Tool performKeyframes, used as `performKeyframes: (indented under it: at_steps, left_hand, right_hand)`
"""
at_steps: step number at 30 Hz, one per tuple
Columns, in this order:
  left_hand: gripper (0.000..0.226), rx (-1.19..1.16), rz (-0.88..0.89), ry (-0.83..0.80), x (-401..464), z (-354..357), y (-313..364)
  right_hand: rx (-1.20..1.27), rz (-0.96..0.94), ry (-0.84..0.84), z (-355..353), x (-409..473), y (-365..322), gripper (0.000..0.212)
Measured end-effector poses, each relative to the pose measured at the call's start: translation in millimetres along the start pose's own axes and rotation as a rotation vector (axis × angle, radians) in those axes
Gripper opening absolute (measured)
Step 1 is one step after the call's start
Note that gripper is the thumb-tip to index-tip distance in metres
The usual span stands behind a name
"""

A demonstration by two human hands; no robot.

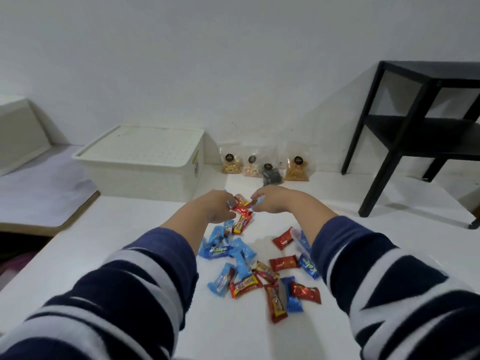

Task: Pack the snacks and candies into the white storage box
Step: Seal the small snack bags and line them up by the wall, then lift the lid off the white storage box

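Note:
Several red and blue wrapped candies [249,266] lie scattered on the white surface between my forearms. My left hand [217,206] curls its fingers round a blue-wrapped candy at the far end of the pile. My right hand [275,198] pinches another blue candy [258,201] just beside it. A red candy [240,202] lies between the two hands. The white storage box [145,162] stands behind at the left with its lid on. Several clear snack bags [267,166] stand against the wall to the right of the box.
A black side table [415,131] stands at the right against the wall. A white panel [18,131] leans at the far left. The white surface ends in a wooden edge [65,219] at the left, with a dark gap below it.

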State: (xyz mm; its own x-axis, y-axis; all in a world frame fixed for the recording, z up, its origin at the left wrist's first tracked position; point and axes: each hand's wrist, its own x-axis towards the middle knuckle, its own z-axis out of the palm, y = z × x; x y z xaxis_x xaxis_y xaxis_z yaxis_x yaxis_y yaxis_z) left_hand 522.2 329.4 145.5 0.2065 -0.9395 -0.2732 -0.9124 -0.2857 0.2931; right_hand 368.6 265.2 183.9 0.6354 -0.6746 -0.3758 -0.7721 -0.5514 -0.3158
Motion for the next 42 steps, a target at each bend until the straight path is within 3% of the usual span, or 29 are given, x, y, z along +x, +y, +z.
performKeyframes:
  at_steps: [8, 21, 34, 42]
  left_hand:
    - [0.039, -0.104, -0.130, 0.078, -60.6, -27.4, -100.8]
    - [0.040, -0.010, -0.132, 0.128, -57.9, -132.5, -297.2]
    - [0.041, 0.061, -0.171, 0.157, 92.1, -203.4, -401.5]
    - [0.072, 0.136, -0.330, 0.130, 197.5, -217.8, -459.2]
  right_hand:
    - [-0.034, -0.045, -0.010, 16.3, 9.8, -91.9, 0.049]
    - [0.033, 0.002, 0.059, 6.9, 99.5, -249.8, 0.052]
    - [0.005, 0.178, 0.061, -39.5, 260.7, -220.3, 0.058]
    - [-0.083, 0.351, 0.008, -62.3, 373.7, -194.7, 0.091]
